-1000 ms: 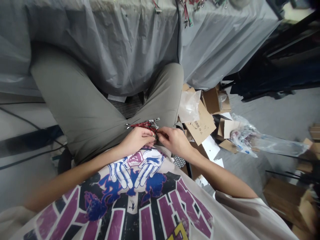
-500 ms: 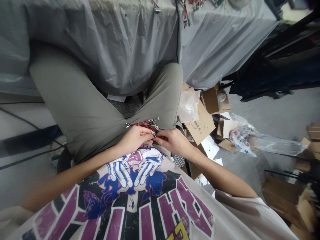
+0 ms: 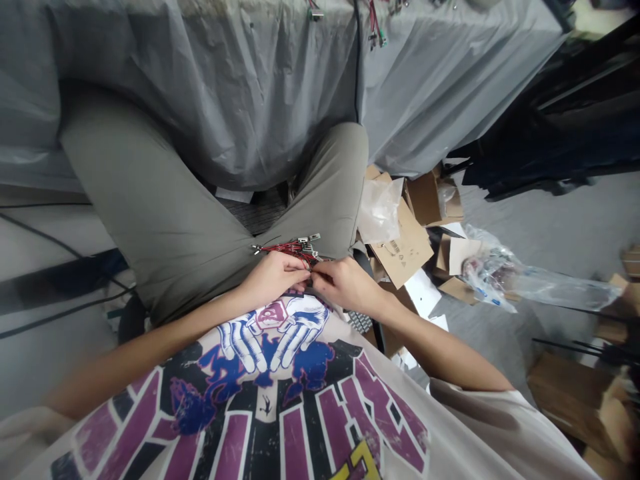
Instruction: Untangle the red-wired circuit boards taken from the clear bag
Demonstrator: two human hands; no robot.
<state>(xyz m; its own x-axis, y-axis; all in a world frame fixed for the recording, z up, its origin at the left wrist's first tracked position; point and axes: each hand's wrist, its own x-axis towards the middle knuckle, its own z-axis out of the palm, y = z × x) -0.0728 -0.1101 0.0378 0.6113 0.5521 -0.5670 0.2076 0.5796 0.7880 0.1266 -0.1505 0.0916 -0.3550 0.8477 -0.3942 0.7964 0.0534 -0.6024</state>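
Note:
A bundle of red and black wires (image 3: pixel 284 248) with small connectors and circuit boards at the ends lies across my lap. My left hand (image 3: pixel 278 272) is closed at the near side of the bundle, its thumb and fingers pinching a wire. Fingertip to fingertip with it, my right hand (image 3: pixel 340 280) pinches at the same spot. The small end between the two hands is mostly hidden by the fingers. Several little metal and white boards (image 3: pixel 311 240) stick out just beyond my fingers, over the right thigh.
A table under a grey plastic cover (image 3: pixel 210 80) stands in front of my knees. Wired parts (image 3: pixel 376 33) hang over its edge beside a black cable (image 3: pixel 357 67). Cardboard boxes (image 3: pixel 430 200) and a clear plastic bag (image 3: pixel 500 270) lie on the floor at right.
My hands have drawn slightly closer together, and the small part that showed between the fingertips is now mostly covered. The view has shifted a little.

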